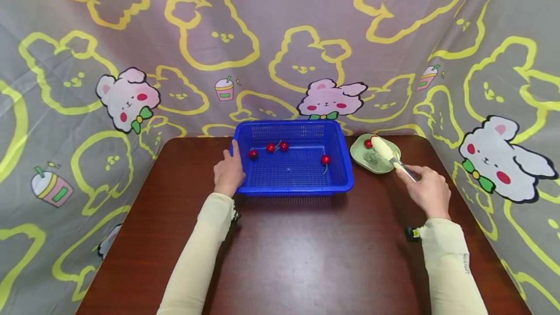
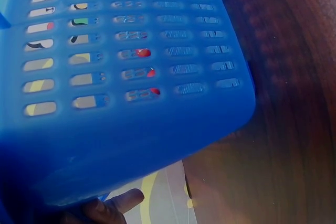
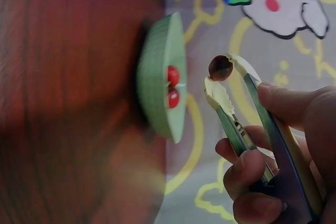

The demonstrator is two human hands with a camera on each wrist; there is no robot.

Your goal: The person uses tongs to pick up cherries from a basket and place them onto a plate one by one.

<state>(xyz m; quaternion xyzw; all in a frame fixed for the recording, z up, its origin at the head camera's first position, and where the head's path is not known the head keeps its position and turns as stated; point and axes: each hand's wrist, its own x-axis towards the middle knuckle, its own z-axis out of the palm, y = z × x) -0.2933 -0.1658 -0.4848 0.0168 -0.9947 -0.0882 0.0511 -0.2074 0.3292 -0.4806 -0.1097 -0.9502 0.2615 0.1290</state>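
My left hand (image 1: 229, 174) grips the left rim of a blue plastic basket (image 1: 295, 190); in the left wrist view its fingers (image 2: 128, 201) show at the rim, partly hidden by the basket wall. Several red cherries (image 1: 271, 148) lie inside, one apart at the right with its stem showing. My right hand (image 1: 428, 192) holds food tongs (image 3: 265, 114) with pale scalloped tips. Between those tips is a dark round cherry (image 3: 220, 68). The tongs reach over a small green dish (image 1: 359, 156), and two red cherries (image 3: 173, 98) sit in it in the right wrist view.
Basket and dish stand side by side at the back of a dark brown wooden table (image 1: 297, 252), the dish at the right. A patterned curtain (image 1: 262, 23) with cartoon bears and rabbits encloses the table at the back and both sides.
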